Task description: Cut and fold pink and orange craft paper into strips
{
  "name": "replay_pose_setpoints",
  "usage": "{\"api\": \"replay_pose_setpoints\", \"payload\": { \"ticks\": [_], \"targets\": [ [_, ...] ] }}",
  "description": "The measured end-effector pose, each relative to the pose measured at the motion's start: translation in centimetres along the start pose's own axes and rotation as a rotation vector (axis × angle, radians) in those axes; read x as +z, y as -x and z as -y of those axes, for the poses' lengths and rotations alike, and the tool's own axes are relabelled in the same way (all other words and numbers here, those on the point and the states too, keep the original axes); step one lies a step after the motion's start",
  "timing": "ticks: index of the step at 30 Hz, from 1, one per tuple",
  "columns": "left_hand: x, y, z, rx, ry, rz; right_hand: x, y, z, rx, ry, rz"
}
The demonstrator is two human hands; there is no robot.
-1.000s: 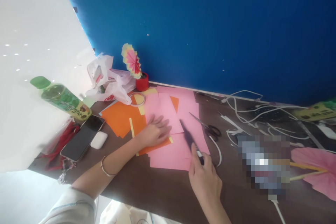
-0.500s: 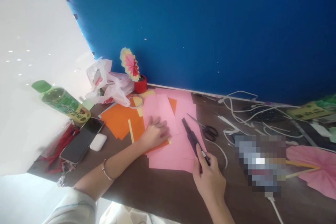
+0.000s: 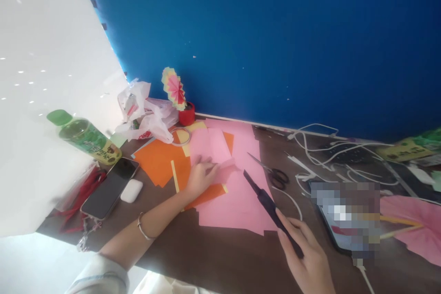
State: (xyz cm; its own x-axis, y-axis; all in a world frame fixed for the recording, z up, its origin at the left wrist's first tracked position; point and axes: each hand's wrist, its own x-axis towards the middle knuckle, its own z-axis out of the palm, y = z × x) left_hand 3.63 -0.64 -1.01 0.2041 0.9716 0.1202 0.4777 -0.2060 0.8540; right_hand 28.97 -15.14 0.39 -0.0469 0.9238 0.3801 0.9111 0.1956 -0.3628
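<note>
My left hand (image 3: 201,175) pinches the edge of a small pink paper piece (image 3: 227,164), which is lifted a little off the papers beneath. Under it lie larger pink sheets (image 3: 227,213), partly over orange paper (image 3: 155,161) and pale yellow strips. In my right hand (image 3: 308,257) is a black utility knife (image 3: 267,202), its dark blade pointing up and left over the right edge of the pink sheets. Black-handled scissors (image 3: 277,178) lie just beyond the knife, with their blades on the pink paper.
A green-capped bottle (image 3: 89,140), a phone (image 3: 110,188) and a white earbud case (image 3: 131,191) are at left. Behind stand a plastic bag (image 3: 151,117) and a paper fan flower (image 3: 174,88) in a red holder. White cables (image 3: 310,147) and a blurred-out phone (image 3: 339,234) lie at right.
My right hand has drawn the knife down and right, away from the middle of the pink sheets. My left hand, flat on the paper before, now lifts a pink piece.
</note>
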Motion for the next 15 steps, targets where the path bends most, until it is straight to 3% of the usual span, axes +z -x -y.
{"api": "replay_pose_setpoints", "payload": {
  "ticks": [7, 15],
  "targets": [
    [0.0, 0.2, -0.2, 0.021, -0.003, 0.0, 1.7, -2.3, 1.0, -0.094, 0.173, 0.16],
    [-0.3, 0.5, -0.2, 0.249, -0.311, 0.039, 4.2, -4.2, 1.9, -0.149, 0.309, 0.122]
  ]
}}
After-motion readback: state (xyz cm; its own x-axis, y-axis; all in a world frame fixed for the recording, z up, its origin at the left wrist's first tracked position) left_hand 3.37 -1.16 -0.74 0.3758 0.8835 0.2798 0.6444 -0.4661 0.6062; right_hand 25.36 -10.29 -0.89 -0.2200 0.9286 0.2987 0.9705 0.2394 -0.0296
